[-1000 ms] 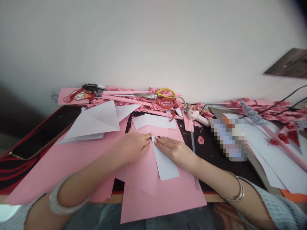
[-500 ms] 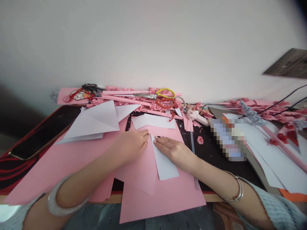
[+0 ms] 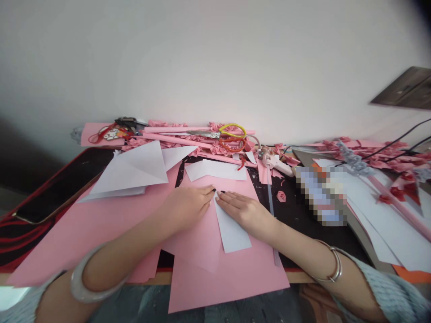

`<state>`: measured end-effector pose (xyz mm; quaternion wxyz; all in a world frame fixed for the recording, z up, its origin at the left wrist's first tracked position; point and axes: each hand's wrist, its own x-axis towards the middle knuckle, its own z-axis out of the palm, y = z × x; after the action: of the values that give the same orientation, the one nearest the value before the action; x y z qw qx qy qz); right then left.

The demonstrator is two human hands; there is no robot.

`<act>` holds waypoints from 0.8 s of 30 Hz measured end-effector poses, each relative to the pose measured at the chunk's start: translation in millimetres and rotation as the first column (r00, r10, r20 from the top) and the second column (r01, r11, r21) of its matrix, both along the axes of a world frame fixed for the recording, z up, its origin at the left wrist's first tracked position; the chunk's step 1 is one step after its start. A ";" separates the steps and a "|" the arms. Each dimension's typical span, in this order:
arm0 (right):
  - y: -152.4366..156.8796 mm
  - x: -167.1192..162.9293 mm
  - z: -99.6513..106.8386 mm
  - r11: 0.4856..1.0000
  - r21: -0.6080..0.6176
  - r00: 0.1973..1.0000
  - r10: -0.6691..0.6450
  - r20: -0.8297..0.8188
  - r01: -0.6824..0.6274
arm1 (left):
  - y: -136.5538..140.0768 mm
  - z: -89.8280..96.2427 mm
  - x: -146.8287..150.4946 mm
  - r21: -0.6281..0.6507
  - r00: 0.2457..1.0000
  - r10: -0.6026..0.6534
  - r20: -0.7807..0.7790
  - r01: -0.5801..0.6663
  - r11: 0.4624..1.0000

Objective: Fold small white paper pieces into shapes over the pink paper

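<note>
A narrow folded strip of white paper [image 3: 235, 237] lies aslant on a stack of pink sheets [image 3: 229, 287]. My right hand [image 3: 249, 213] rests flat across its upper part, fingers stretched out and pressing it down. My left hand [image 3: 188, 206] is on the pink paper just left of the strip, its fingers loosely bent and its fingertips at the strip's top corner, almost meeting the right fingertips. Neither hand is wrapped round anything. Beyond the fingertips lies a second creased white strip [image 3: 217, 170].
Larger white sheets [image 3: 134, 166] lie at left, beside a phone [image 3: 63, 188]. Scissors with yellow and red handles [image 3: 232, 131] sit on pink paper flowers and rolls at the wall. A glue gun [image 3: 278, 163] with a glue stick [image 3: 270, 197] stands right of centre. More white sheets [image 3: 373, 215] lie right.
My left hand has slid slightly right, its fingertips now at the strip's top corner. The right hand and the strip have hardly moved.
</note>
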<state>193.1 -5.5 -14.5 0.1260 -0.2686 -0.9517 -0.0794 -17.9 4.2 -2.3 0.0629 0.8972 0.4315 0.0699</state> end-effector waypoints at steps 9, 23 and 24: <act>-0.3 -0.7 0.3 0.999 0.043 1.000 0.002 0.026 -0.003 | -0.3 0.2 0.9 0.039 0.997 -0.002 -0.074 0.005 0.999; -0.7 -1.7 -0.3 0.996 0.094 1.000 -0.006 0.019 0.004 | -13.5 7.3 7.8 0.107 0.984 -0.004 -0.179 0.023 0.994; -0.5 -1.8 -0.4 0.996 0.095 1.000 -0.006 0.018 0.004 | -13.4 7.5 7.8 0.101 0.983 -0.003 -0.182 0.022 0.995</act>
<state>191.3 -6.0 -14.9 0.1298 -0.2640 -0.9473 -0.1270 -10.1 -9.2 5.2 -0.0224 0.9046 0.4256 0.0097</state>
